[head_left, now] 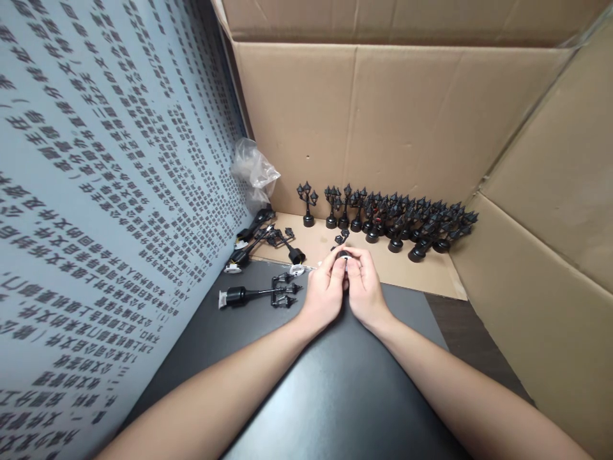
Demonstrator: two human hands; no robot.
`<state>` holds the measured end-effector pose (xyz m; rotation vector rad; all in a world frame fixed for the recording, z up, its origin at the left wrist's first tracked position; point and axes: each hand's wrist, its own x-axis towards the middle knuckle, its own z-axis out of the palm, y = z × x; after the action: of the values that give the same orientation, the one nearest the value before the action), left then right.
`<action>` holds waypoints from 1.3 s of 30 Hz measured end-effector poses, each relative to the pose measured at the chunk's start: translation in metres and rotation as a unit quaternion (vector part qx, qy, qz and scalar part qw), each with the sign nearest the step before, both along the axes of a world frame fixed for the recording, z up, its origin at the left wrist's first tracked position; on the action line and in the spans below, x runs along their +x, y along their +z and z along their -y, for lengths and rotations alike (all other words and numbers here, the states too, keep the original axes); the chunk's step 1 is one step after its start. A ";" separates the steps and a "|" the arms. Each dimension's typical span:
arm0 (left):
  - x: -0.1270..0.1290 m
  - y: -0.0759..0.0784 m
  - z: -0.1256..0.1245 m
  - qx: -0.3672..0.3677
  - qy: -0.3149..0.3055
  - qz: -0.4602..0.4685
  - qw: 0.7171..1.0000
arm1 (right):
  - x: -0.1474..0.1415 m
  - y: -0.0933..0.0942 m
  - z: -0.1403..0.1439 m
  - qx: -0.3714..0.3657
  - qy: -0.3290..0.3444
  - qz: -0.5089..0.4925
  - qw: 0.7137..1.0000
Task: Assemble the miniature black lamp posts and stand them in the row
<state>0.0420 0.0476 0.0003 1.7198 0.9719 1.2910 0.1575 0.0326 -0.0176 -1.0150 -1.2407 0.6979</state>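
1. Your left grip (325, 284) and right grip (366, 284) meet over the middle of the scene, both clamped on one black lamp base (343, 253), with your thumbs side by side at its near end.
2. That base sits between your fingers, mostly hidden, and a bit of white shows at your thumbs.
3. Just beyond your fingers you see small black lamp heads (341, 239); whether they join the held base, you cannot tell.
4. To your left, a three-headed lamp (258, 292) lies on the dark desk (297, 396), heads pointing right, a white piece (222, 299) at its base end.
5. Farther left, more lamps (242, 254) lie in a loose pile near a clear plastic bag (256, 169).
6. Far and right, a crowd of black lamps (402, 220) occupies the cardboard sheet (412, 271), some tilted.
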 end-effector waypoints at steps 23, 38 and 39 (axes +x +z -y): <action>0.002 -0.006 -0.002 -0.028 -0.001 0.033 0.999 | 0.001 0.000 -0.001 -0.008 0.023 -0.060 0.998; 0.002 -0.004 -0.002 -0.027 -0.001 0.042 0.999 | 0.005 -0.005 -0.004 -0.005 0.000 0.008 1.000; 0.002 -0.004 -0.002 -0.029 -0.003 0.040 0.999 | 0.005 -0.005 -0.004 -0.004 0.000 0.010 1.000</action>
<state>0.0436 0.0494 -0.0039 1.6136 0.9478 1.3041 0.1628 0.0364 -0.0228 -1.0310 -1.2566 0.6946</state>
